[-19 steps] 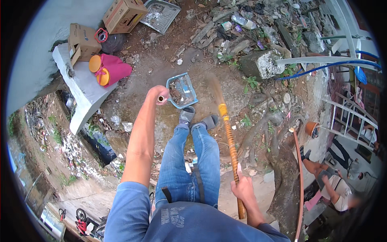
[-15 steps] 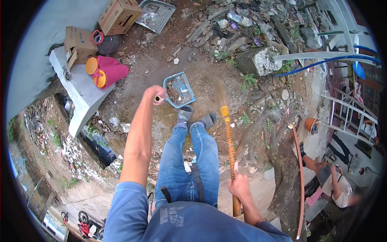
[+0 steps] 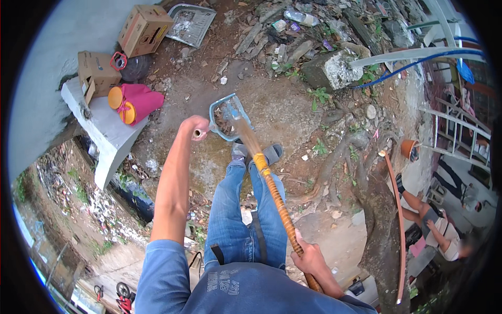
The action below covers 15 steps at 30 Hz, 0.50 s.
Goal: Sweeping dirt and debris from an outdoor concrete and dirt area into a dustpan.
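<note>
My left hand [image 3: 195, 129] is closed round the handle of a blue-rimmed dustpan [image 3: 215, 99], whose hollow handle end shows at the fist. Dirt and bits of litter lie in the pan, which rests on the ground just beyond my feet. My right hand [image 3: 308, 257] grips a long broom [image 3: 276, 196] with a wound, yellow-brown handle and a yellow binding. Its bristles are blurred and reach over the dustpan's right side, hiding part of the pan and its contents. The broom slants from lower right to upper left across my leg.
Cardboard boxes [image 3: 145, 31] and pink-and-yellow items [image 3: 144, 103] sit by a pale ledge [image 3: 112, 149] on the left. A second dustpan [image 3: 192, 25] lies farther off. Rubble and a concrete block [image 3: 339, 70] are at upper right. Tree roots [image 3: 374, 209] and a seated person [image 3: 442, 233] are at right.
The broom has swung left, its bristles moving from the ground right of the dustpan to over the pan. My left hand keeps its hold on the dustpan and has shifted slightly.
</note>
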Each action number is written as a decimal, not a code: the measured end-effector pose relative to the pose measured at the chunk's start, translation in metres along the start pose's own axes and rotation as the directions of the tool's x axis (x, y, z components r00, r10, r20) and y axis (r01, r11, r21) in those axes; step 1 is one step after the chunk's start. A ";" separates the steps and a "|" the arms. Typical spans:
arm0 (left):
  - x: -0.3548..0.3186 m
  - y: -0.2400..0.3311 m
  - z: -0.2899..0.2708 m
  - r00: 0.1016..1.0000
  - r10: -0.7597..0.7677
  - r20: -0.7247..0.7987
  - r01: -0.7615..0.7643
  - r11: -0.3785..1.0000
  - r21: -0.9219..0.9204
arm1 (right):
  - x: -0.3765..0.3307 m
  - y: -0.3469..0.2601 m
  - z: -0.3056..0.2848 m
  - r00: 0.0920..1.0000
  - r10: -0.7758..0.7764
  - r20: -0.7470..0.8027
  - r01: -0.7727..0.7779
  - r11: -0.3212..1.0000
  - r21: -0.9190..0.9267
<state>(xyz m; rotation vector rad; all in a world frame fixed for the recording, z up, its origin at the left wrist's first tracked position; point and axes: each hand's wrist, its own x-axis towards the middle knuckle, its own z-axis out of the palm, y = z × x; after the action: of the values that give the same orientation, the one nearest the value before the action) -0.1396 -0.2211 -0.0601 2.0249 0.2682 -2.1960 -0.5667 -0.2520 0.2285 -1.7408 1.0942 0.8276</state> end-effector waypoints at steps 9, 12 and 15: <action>-0.017 0.019 0.015 0.969 0.138 -0.205 -0.080 0.960 0.268 | 0.010 0.024 0.003 0.951 0.184 -0.249 -0.218 0.969 -0.116; 0.012 0.034 0.001 0.989 0.047 -0.141 0.000 0.948 0.319 | 0.021 0.022 0.013 0.961 0.181 -0.207 -0.213 0.967 -0.144; 0.015 0.048 -0.007 0.996 -0.077 -0.037 0.083 0.974 0.211 | 0.024 0.018 0.030 0.983 0.137 -0.123 -0.151 0.982 -0.111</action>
<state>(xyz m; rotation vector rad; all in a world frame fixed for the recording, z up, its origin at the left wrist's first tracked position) -0.1229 -0.2659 -0.0772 2.1916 0.1251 -2.3356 -0.5760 -0.2357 0.1909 -1.8440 1.2827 0.9076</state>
